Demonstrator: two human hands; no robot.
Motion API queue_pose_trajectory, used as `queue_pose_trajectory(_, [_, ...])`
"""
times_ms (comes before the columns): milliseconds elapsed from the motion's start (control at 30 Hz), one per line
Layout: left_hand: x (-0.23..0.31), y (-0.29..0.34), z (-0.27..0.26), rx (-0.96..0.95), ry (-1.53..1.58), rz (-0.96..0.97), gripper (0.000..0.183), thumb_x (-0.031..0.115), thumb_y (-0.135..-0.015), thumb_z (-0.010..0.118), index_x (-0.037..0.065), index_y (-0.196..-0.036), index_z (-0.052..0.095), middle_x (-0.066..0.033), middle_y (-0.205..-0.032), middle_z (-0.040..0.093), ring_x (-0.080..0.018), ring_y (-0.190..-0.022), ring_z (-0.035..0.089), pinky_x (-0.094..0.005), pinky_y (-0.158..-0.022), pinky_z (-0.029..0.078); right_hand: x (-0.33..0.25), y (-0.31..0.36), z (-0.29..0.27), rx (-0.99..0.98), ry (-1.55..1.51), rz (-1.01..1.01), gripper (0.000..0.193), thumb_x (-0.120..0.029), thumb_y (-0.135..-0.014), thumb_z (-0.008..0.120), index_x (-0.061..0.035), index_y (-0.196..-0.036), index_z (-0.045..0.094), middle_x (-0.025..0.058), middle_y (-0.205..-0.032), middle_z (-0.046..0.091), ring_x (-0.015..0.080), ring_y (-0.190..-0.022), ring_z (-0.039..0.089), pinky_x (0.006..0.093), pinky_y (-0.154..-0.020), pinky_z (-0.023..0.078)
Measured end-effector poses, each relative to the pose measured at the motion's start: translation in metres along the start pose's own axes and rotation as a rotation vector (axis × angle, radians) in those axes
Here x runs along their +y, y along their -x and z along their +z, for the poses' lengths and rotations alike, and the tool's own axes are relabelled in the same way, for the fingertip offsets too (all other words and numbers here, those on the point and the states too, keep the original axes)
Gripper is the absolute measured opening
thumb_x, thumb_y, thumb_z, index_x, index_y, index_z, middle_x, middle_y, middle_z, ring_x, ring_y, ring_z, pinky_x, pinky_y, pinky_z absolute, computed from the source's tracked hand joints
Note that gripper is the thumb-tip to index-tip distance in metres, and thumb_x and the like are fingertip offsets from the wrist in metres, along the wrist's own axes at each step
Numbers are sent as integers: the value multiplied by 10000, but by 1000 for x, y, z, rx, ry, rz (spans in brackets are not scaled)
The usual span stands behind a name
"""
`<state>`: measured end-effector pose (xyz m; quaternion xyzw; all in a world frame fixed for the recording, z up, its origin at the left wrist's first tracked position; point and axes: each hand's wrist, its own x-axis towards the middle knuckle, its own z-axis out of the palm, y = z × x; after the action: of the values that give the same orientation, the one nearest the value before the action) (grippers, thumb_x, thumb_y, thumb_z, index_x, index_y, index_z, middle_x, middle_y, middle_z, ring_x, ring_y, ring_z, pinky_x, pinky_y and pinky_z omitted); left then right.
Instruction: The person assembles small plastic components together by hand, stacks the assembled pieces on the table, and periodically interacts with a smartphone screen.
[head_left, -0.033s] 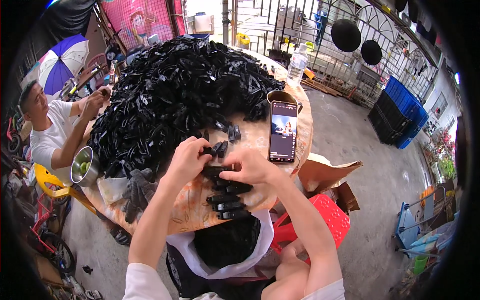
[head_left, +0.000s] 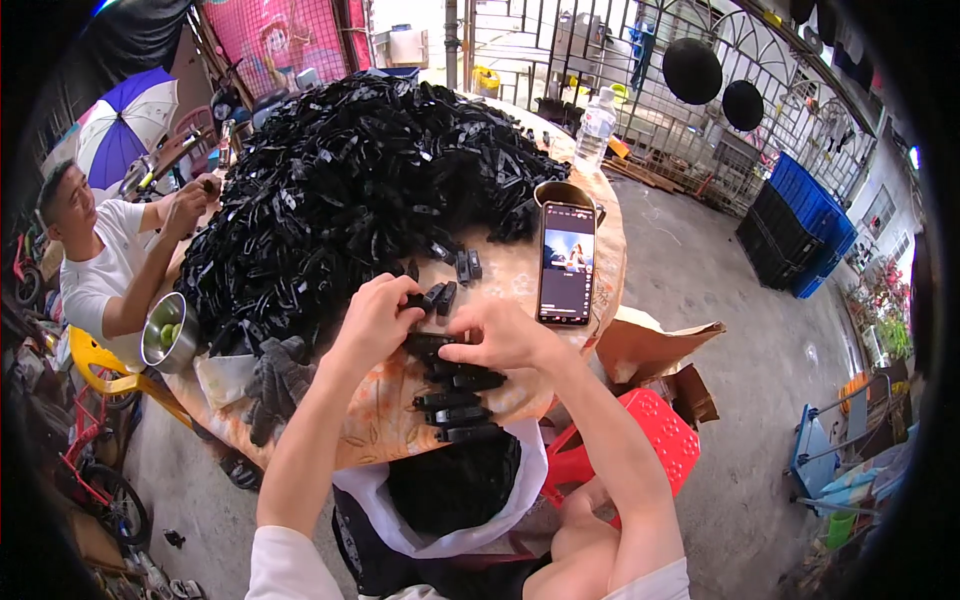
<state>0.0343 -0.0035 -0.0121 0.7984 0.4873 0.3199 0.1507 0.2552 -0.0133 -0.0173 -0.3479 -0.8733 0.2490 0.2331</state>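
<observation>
On a round table with a patterned orange cloth (head_left: 372,425), my left hand (head_left: 376,318) pinches a small black plastic part at its fingertips. My right hand (head_left: 498,335) has thumb and fingers closed around another black plastic part (head_left: 428,345), at the far end of a stacked row. The row of similar black parts (head_left: 455,412) runs down toward the table's near edge. A few loose black parts (head_left: 440,297) lie just beyond my fingers. Farther back rises a large heap of black plastic parts (head_left: 350,180). My fingers partly hide both held pieces.
A phone (head_left: 567,265) leans against a mug (head_left: 562,192), near a water bottle (head_left: 596,130). Gloves (head_left: 278,385) and a metal bowl (head_left: 170,335) lie left. Below the edge hangs a white bag (head_left: 530,470) with black contents. A red stool (head_left: 655,440) stands right; a co-worker (head_left: 100,260) sits left.
</observation>
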Motion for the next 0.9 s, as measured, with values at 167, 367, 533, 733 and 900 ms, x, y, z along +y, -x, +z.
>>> queue_pose_trajectory(167, [-1,-1,-1,-7,-25,-60,214,95,-739,736,39,-939,685,-149,-848,635,-338,-838,630,-407,-731,512,-14,-8,-12,-183,-191,198,293,-298,-863,706,-13,-797,695,88,-736,663,156,-649,603,312,-610,483])
queue_pose_trajectory(367, [11,-21,2,-197,-316,-24,231,161,-722,699,29,-910,676,-162,-846,649,-369,-881,630,-451,-774,505,14,-20,18,491,4,196,175,-177,-868,642,-9,-902,675,142,-869,666,322,-750,654,400,-667,516])
queue_pose_trajectory(533, [7,-17,11,-70,-289,16,234,142,-740,668,38,-948,650,-170,-889,633,-370,-886,628,-454,-766,515,20,-32,33,609,426,304,371,-80,-844,616,-83,-1213,586,158,-1232,564,371,-926,639,459,-804,525])
queue_pose_trajectory(733, [1,-15,11,-84,-218,29,271,127,-763,675,41,-1019,660,-161,-895,627,-365,-906,616,-441,-785,501,36,-38,17,538,330,328,264,-81,-806,649,-28,-1065,664,202,-974,660,377,-908,652,432,-827,522])
queue_pose_trajectory(900, [3,-15,7,-70,-166,-38,235,124,-776,665,29,-991,655,-167,-897,640,-377,-923,615,-449,-787,503,39,-45,14,675,162,329,218,-34,-801,624,2,-1014,654,193,-1003,647,348,-841,661,420,-754,525])
